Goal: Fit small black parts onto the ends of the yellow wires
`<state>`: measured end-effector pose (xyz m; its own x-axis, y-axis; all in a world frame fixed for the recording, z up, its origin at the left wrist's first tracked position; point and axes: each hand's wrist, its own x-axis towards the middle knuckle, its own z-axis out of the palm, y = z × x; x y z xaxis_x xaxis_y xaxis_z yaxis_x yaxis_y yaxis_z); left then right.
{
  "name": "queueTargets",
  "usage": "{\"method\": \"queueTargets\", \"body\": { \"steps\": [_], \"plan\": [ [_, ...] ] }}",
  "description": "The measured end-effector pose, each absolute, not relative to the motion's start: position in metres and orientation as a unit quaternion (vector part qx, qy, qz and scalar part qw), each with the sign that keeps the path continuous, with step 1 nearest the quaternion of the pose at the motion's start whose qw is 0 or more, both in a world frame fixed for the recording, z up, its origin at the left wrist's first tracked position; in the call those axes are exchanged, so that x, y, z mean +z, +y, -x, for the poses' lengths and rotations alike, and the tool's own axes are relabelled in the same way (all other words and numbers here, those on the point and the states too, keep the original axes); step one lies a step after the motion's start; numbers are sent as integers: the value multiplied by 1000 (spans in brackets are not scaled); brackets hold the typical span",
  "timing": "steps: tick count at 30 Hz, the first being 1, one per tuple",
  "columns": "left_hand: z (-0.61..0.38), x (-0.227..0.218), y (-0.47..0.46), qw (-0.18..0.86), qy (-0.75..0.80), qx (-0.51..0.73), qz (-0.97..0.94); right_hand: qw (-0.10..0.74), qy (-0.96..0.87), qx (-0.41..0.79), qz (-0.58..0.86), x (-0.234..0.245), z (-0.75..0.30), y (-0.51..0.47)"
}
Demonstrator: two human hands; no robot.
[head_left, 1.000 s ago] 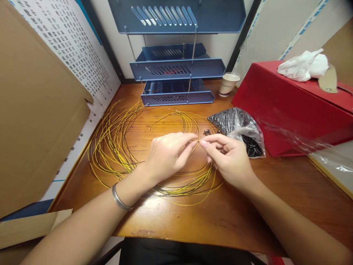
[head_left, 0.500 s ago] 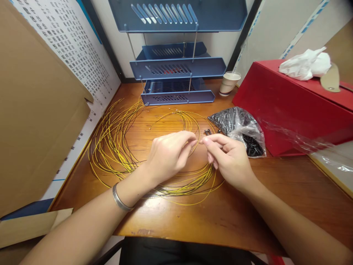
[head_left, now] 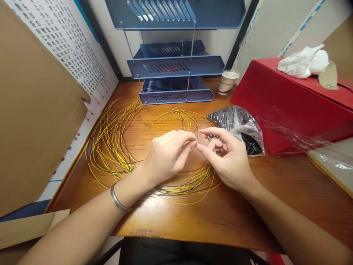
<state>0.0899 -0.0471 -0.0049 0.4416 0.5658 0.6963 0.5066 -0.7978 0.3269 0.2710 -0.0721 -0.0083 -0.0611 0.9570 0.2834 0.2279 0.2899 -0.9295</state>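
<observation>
Blue tray rack, paper cup, red box

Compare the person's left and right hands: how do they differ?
The left hand is curled, fingertips pinched on a yellow wire; the right hand has fingers spread open. The left wrist wears a silver bangle; the right wrist is bare. Both sit over the wire coils, fingertips nearly touching.

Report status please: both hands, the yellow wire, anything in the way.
Left hand pinching yellow wire end. Right hand open, index tip touching left fingertips. Plastic bag of black parts beside right hand, not blocking.
</observation>
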Motion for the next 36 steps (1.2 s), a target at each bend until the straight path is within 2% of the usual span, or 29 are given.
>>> {"method": "queueTargets", "body": {
  "steps": [6,10,21,28,36],
  "plan": [
    [-89,-5,-47,30,305,434,-847,514,-661,265,478,-8,-270,-74],
    [-89,-5,-47,33,310,433,-846,507,-664,247,490,-6,-270,-74],
    [-90,-4,-48,44,339,415,-843,502,-648,293,493,-5,-270,-72],
    [-90,-4,-47,44,334,411,-847,500,-625,377,467,-4,-272,-72],
    [-89,-1,-49,41,318,399,-859,486,-637,389,455,-2,-275,-71]
  ]
}}
